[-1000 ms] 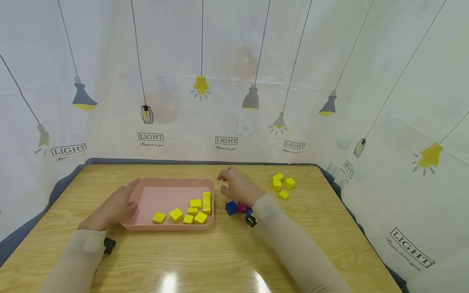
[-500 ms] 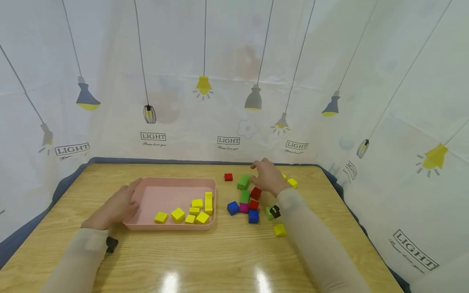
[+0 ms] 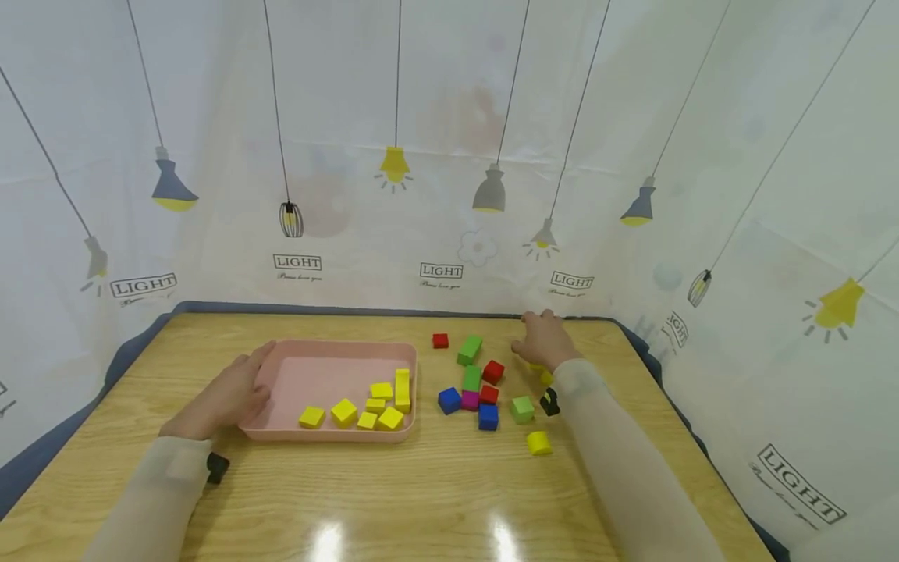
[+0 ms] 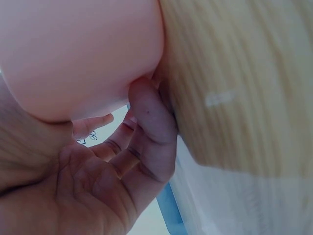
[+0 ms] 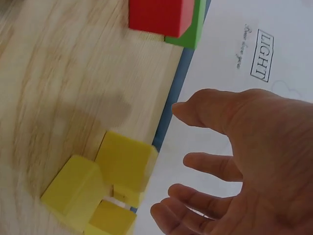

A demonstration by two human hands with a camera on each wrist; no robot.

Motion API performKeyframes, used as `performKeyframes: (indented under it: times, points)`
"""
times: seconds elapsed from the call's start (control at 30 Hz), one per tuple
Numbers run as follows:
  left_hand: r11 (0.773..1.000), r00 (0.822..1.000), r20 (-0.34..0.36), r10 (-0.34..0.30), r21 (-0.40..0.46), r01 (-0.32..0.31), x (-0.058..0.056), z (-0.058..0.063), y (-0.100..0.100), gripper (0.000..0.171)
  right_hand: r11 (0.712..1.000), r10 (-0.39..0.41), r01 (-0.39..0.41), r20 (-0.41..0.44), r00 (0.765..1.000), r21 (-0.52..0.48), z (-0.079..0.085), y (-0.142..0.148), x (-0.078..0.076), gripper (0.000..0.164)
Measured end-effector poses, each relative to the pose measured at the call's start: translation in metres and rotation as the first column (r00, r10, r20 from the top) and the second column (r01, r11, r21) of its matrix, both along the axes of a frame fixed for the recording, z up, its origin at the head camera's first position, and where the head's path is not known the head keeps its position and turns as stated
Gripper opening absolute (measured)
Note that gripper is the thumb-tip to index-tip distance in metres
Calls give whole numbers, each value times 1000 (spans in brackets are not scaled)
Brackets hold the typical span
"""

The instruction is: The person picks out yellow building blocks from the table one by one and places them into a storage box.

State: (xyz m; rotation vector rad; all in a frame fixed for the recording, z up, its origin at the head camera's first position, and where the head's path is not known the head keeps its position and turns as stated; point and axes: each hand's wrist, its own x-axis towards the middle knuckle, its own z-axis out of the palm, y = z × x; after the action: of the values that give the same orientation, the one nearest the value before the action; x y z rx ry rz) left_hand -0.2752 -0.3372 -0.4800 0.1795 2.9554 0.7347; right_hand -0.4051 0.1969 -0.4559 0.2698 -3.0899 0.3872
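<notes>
My left hand (image 3: 221, 398) holds the left end of a pink tray (image 3: 316, 371), its fingers curled against the wall, as the left wrist view shows from below. Several yellow blocks lie along the tray's front and right side, among them an upright-looking long one (image 3: 402, 390). Over the table's back right, my right hand (image 3: 548, 341) hovers with fingers spread and nothing between them. Beside it in the right wrist view is a cluster of yellow blocks (image 5: 126, 159), apart from the fingers; the hand and wrist partly hide them in the head view.
Right of the tray lie loose blocks: green (image 3: 470, 350), red (image 3: 494, 371), blue (image 3: 488, 417), magenta (image 3: 470, 400) and light green (image 3: 522, 410). A rounded yellow block (image 3: 539, 443) sits nearer the front. A printed curtain (image 3: 351, 195) hangs behind the wooden table (image 3: 393, 499).
My right hand has moved right, from beside the tray, across the coloured blocks to the yellow cluster, uncovering the coloured blocks. The left hand stays on the tray.
</notes>
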Motion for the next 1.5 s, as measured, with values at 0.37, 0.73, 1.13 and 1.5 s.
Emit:
performKeyframes:
  times: [0.37, 0.73, 1.13, 1.5]
  points:
    - [1000, 1000, -21, -8, -8, 8, -4, -4, -3, 78, 1000, -6, 7, 73, 997, -21, -4, 10, -3, 63]
    - [1000, 999, -30, -19, -10, 19, -2, -5, -1, 78, 998, 45, -40, 142, 989, -40, -7, 8, 2, 41]
    - [1000, 999, -34, -15, -16, 14, 0, -3, -1, 77, 997, 25, -15, 137, 990, -77, -10, 5, 1, 31]
    - [999, 998, -53, -37, -16, 36, 3, 1, 1, 76, 998, 55, -53, 42, 998, -44, -2, -3, 3, 31]
